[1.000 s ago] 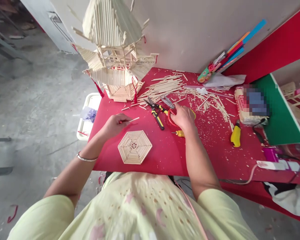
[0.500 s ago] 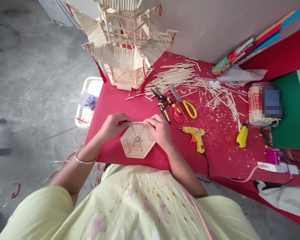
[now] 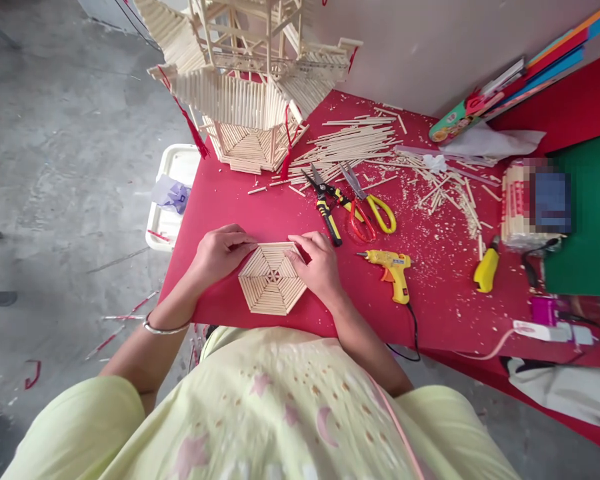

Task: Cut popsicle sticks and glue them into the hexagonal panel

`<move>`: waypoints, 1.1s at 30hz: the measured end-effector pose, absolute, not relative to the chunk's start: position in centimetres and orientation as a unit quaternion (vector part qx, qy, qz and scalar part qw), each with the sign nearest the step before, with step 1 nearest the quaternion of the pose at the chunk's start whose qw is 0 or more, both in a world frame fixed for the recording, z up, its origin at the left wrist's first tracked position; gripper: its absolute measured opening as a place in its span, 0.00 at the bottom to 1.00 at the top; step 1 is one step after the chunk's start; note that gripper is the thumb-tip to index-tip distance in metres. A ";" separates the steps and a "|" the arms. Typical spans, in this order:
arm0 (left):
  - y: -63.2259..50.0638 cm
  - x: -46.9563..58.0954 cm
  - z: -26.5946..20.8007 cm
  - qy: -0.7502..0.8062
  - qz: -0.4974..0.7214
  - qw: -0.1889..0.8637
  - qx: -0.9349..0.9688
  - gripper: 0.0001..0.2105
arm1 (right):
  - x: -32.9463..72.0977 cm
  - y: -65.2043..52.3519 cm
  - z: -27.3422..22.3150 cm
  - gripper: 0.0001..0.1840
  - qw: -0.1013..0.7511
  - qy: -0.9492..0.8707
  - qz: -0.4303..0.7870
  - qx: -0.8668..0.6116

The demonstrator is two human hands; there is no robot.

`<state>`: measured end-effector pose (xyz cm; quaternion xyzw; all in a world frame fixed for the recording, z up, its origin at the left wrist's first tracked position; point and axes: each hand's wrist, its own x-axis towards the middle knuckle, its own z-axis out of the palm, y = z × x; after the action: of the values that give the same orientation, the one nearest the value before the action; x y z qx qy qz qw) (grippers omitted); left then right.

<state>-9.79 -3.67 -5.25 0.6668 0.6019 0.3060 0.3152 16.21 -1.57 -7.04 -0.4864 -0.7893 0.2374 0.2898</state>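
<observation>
Pale wooden sticks make up a flat hexagonal panel point(image 3: 273, 283), which lies on the red tabletop point(image 3: 250, 213) near its front edge, between the person's two hands. The left hand point(image 3: 219, 253), a silvery bangle point(image 3: 163, 331) on its wrist, has thumb and forefinger pinched at the left end of the stick point(image 3: 275, 245) along the panel's far edge. The right hand point(image 3: 321, 267) touches the panel's far right corner, its thumb and forefinger spread apart. Just beyond lie black-and-yellow snips point(image 3: 326, 215) and scissors point(image 3: 383, 215) with one red and one yellow handle. Right of the right hand, a yellow glue gun point(image 3: 393, 265) rests on its side; farther right lies a yellow utility knife point(image 3: 487, 268). Loose sticks point(image 3: 360, 140) spread across the back, amid pale crumbs. Behind the left hand rises a tiered stick pavilion point(image 3: 240, 100) hung with red tassels point(image 3: 287, 157). Past the table's left edge, a white tray point(image 3: 153, 220) holds a purple plastic bag point(image 3: 173, 195).
</observation>
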 end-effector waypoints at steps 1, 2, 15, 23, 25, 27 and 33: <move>-3.7 -9.8 -5.3 0.603 0.304 0.315 0.667 0.12 | 16.2 -1.6 -7.1 0.16 0.289 -0.789 0.235 -0.488; -3.7 -9.7 -5.2 0.604 0.302 0.314 0.667 0.12 | 16.2 -1.6 -7.1 0.16 0.288 -0.789 0.235 -0.489; -3.5 -10.1 -5.2 0.585 0.304 0.329 0.676 0.12 | 16.1 -1.7 -7.3 0.17 0.277 -0.787 0.232 -0.501; -3.4 -10.2 -5.0 0.582 0.302 0.335 0.677 0.12 | 16.1 -1.7 -7.1 0.16 0.281 -0.788 0.227 -0.498; -3.4 -10.2 -5.0 0.583 0.300 0.334 0.677 0.13 | 16.1 -1.7 -7.2 0.16 0.286 -0.789 0.224 -0.496; -3.4 -10.2 -4.9 0.583 0.297 0.334 0.678 0.13 | 16.1 -1.7 -7.2 0.16 0.292 -0.789 0.221 -0.494; -3.4 -10.2 -4.9 0.581 0.294 0.329 0.684 0.13 | 16.1 -1.7 -7.3 0.16 0.283 -0.787 0.226 -0.499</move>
<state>-10.17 -3.40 -4.90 0.6836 0.5811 0.2941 0.3295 16.08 -1.74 -7.31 -0.4993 -0.7870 0.2261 0.2832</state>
